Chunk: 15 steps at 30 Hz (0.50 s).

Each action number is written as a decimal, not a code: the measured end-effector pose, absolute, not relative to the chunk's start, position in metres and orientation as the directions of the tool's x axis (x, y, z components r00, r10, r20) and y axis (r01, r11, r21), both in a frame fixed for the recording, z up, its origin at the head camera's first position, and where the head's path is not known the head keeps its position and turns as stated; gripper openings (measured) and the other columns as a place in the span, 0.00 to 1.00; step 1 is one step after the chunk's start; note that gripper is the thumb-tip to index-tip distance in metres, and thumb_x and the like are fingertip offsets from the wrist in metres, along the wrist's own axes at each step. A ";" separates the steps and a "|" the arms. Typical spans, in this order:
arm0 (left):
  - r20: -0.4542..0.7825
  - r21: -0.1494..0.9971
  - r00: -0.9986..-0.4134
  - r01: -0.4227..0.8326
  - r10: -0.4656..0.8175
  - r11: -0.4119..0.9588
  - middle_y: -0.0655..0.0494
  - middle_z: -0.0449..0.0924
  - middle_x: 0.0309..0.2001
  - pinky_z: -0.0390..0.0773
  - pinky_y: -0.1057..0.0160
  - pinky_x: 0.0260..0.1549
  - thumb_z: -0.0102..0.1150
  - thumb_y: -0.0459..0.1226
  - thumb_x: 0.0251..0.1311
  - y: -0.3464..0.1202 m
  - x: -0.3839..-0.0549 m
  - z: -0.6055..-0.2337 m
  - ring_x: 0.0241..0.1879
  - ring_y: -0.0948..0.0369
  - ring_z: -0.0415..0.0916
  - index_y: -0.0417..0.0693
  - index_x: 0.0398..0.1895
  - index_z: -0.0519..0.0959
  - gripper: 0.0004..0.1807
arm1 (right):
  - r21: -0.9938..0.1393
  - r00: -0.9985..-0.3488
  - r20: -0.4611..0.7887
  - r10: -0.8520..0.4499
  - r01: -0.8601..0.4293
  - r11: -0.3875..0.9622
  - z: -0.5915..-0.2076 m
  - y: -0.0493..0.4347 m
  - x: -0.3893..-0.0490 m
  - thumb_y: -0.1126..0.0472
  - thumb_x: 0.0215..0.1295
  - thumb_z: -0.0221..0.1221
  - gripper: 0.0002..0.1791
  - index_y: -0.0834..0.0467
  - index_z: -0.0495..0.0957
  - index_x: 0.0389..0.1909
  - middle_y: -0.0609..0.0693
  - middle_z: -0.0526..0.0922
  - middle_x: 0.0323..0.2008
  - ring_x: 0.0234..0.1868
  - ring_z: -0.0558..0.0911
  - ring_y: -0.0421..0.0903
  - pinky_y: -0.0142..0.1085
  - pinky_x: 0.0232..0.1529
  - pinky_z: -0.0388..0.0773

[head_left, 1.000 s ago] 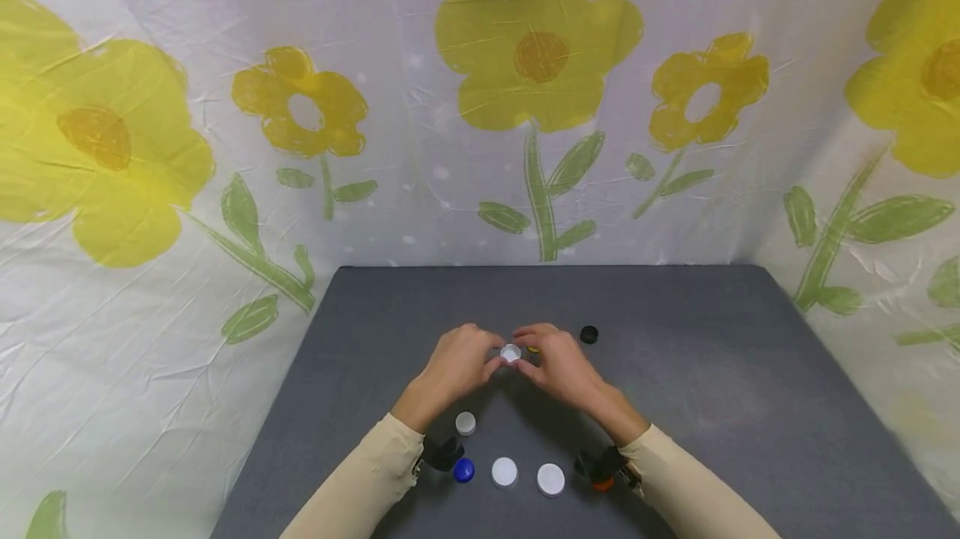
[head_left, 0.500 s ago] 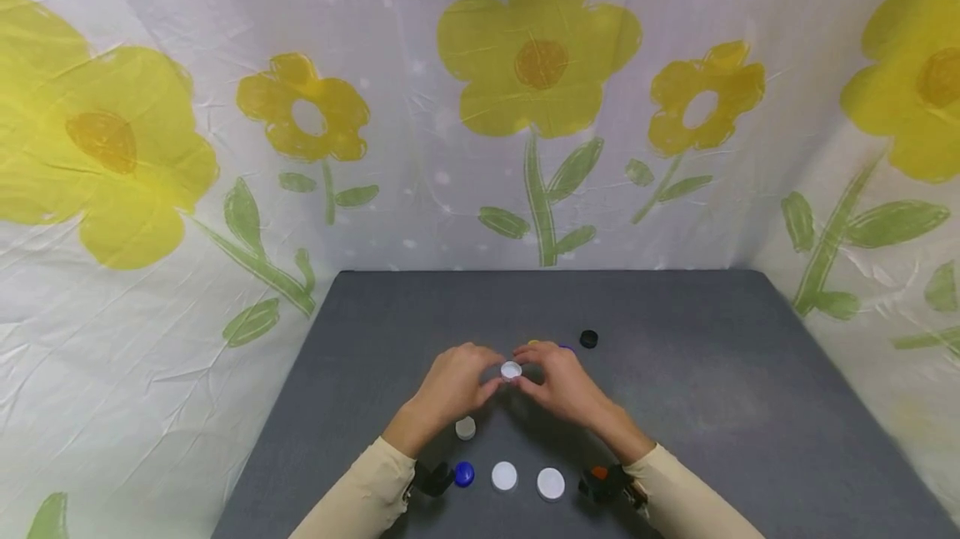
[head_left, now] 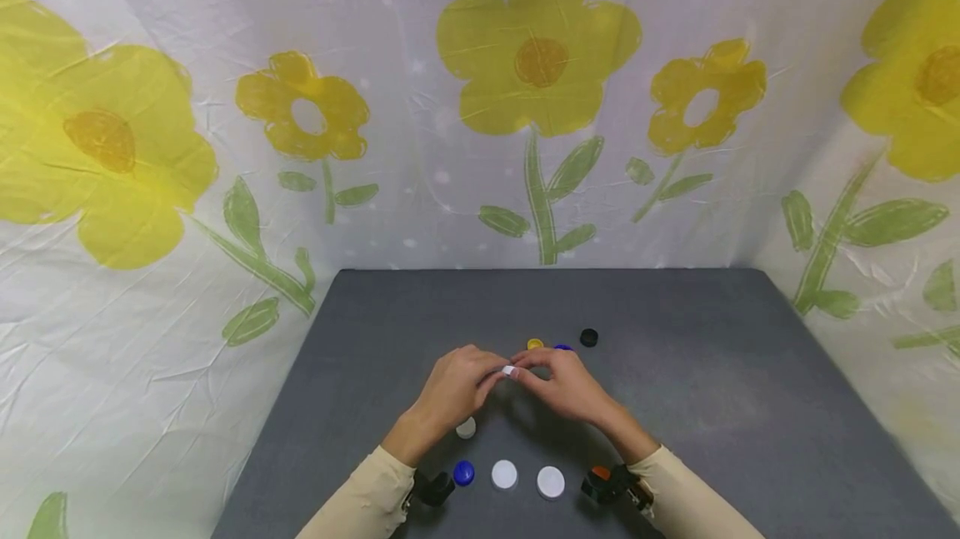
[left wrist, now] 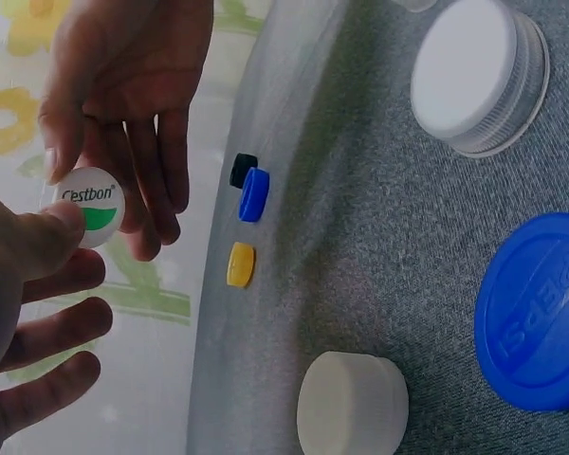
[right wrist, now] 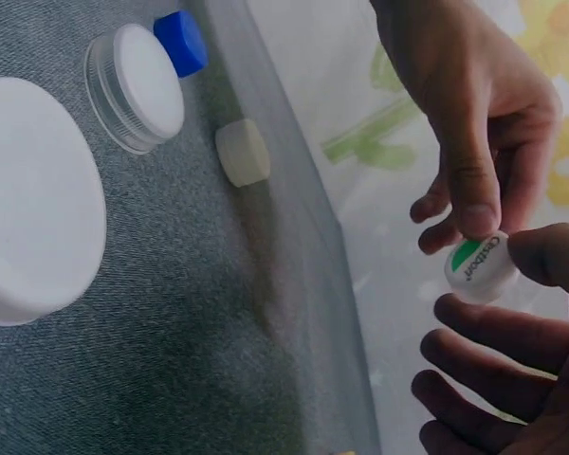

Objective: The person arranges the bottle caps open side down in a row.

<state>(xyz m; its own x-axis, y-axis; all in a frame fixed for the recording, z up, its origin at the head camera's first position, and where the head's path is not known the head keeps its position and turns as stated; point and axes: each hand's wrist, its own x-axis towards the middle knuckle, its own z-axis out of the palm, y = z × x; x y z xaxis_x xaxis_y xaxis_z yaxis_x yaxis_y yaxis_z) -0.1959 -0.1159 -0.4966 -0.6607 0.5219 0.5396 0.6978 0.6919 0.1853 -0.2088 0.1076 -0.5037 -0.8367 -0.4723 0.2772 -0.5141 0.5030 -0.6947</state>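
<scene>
A small white bottle cap (head_left: 509, 371) with "Cestbon" print and a green patch is held above the table between both hands. My left hand (head_left: 453, 386) pinches it, the thumb lying across the printed top, as the left wrist view shows on the cap (left wrist: 102, 196). At the opposite rim, my right hand (head_left: 564, 386) holds it between thumb and index finger. In the right wrist view the cap (right wrist: 482, 275) is tilted, with its printed face toward the camera. The other fingers of both hands are spread away from it.
Behind the hands lie a yellow cap (head_left: 535, 344), a blue cap (head_left: 563, 347) and a black cap (head_left: 588, 337). Nearer are a cream-white cap (head_left: 466, 428), a blue Pepsi cap (head_left: 463, 472), two larger white caps (head_left: 505, 475) and an orange cap (head_left: 601, 471) by the right wrist.
Both hands have come nearer to the body and closer together. The white bottle cap has been turned: its hollow inside faced the head camera before, and now its side shows.
</scene>
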 end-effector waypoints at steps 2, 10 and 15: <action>0.543 0.205 -0.676 0.682 0.498 0.703 0.65 0.89 0.39 0.82 0.61 0.39 0.67 0.42 0.63 -0.116 -0.196 -0.498 0.38 0.65 0.82 0.55 0.41 0.88 0.06 | -0.678 -0.835 0.306 -0.457 -0.529 0.511 -0.506 0.108 -0.209 0.43 0.69 0.61 0.13 0.44 0.88 0.43 0.42 0.87 0.50 0.56 0.83 0.44 0.49 0.56 0.79; 0.452 0.440 -0.822 0.544 0.347 0.715 0.65 0.88 0.33 0.76 0.68 0.29 0.70 0.41 0.60 -0.117 -0.195 -0.498 0.28 0.69 0.77 0.55 0.39 0.89 0.05 | -0.505 -0.705 0.548 -0.450 -0.707 0.495 -0.509 0.110 -0.210 0.53 0.60 0.71 0.16 0.48 0.85 0.49 0.43 0.85 0.51 0.56 0.82 0.42 0.44 0.55 0.79; 0.414 0.565 -0.851 0.518 0.323 0.642 0.63 0.89 0.34 0.82 0.65 0.30 0.70 0.39 0.61 -0.119 -0.198 -0.499 0.28 0.70 0.80 0.53 0.38 0.89 0.05 | -0.454 -0.637 0.613 -0.468 -0.768 0.451 -0.511 0.111 -0.211 0.59 0.56 0.73 0.22 0.51 0.83 0.53 0.46 0.84 0.52 0.56 0.81 0.44 0.44 0.55 0.79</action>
<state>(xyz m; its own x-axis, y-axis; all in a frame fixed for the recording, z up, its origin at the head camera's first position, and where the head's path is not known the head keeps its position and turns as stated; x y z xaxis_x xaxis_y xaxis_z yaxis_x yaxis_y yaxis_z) -0.1978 -0.1186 -0.4992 -0.8510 0.3227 0.4143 0.5184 0.6422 0.5646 -0.2107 0.1108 -0.5106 -0.6368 -0.4680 0.6127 -0.7683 0.4511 -0.4540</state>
